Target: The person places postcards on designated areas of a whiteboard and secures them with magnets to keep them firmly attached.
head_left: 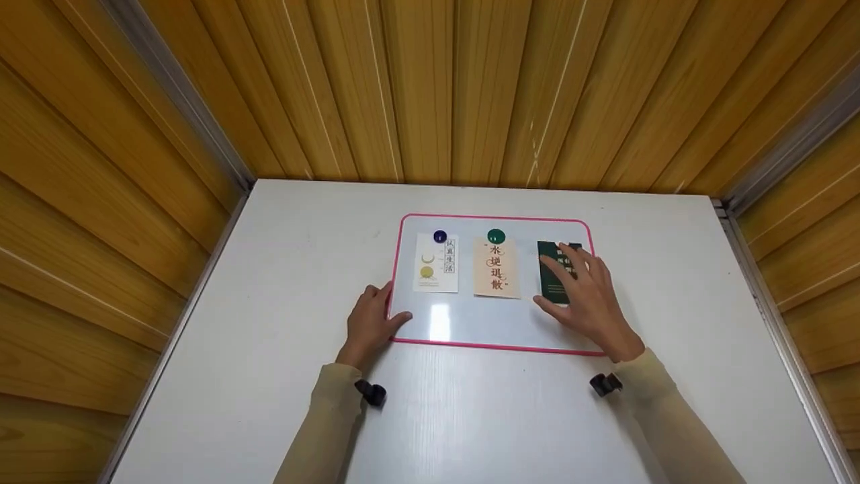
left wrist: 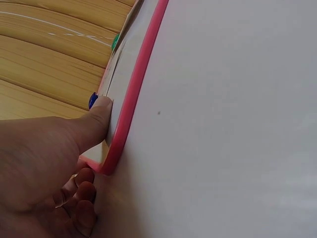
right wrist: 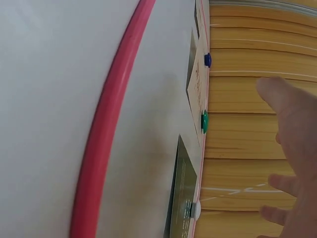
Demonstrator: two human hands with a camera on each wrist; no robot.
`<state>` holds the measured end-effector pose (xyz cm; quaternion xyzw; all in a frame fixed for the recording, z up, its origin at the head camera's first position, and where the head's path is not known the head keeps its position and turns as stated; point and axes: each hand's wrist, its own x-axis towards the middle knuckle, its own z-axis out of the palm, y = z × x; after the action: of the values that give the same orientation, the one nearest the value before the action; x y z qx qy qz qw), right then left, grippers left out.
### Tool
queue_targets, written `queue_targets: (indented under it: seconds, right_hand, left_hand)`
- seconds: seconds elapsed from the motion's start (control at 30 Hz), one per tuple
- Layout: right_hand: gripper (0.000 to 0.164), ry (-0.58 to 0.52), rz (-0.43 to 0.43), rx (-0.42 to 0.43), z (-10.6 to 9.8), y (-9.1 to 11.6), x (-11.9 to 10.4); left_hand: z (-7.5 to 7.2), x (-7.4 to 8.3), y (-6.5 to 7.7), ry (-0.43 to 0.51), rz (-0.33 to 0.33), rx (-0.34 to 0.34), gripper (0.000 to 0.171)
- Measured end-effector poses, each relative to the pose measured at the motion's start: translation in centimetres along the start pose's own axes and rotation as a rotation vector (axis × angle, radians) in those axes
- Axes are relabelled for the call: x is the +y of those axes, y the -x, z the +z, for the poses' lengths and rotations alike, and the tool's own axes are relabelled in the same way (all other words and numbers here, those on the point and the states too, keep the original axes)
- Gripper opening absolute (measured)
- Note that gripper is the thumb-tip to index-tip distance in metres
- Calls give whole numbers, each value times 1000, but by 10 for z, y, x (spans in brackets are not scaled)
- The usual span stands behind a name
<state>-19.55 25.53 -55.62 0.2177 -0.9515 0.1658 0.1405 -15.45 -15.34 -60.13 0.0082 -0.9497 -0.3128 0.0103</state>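
Note:
A whiteboard with a pink frame lies on the white table. My left hand grips its left edge, thumb on the top face and fingers curled at the rim. Three cards are on the board: a white card under a dark blue magnet, a peach card under a green magnet, and a dark green card. A white magnet sits on the dark green card in the right wrist view. Over that card my right hand hovers with spread fingers, holding nothing.
The white table extends around the board. Wood-patterned panels rise behind it and on both sides, with metal posts at the corners. Black wrist-camera mounts sit at both cuffs.

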Motion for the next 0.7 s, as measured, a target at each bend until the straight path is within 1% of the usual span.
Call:
queue_targets:
  seconds: [0.2, 0.37, 0.5, 0.7]
  right_hand:
    - [85, 4, 51, 15, -10, 22, 15]
    - [86, 35, 67, 45, -15, 39, 28]
    - [88, 57, 81, 59, -17, 52, 37]
    - [92, 68, 110, 73, -22, 68, 43]
  left_hand:
    - [0, -1, -1, 13, -20, 1, 83]
    - [-1, -2, -2, 8, -31, 4, 84]
    - [0, -2, -2, 7, -22, 11, 84]
    - [1, -2, 0, 26, -20, -1, 83]
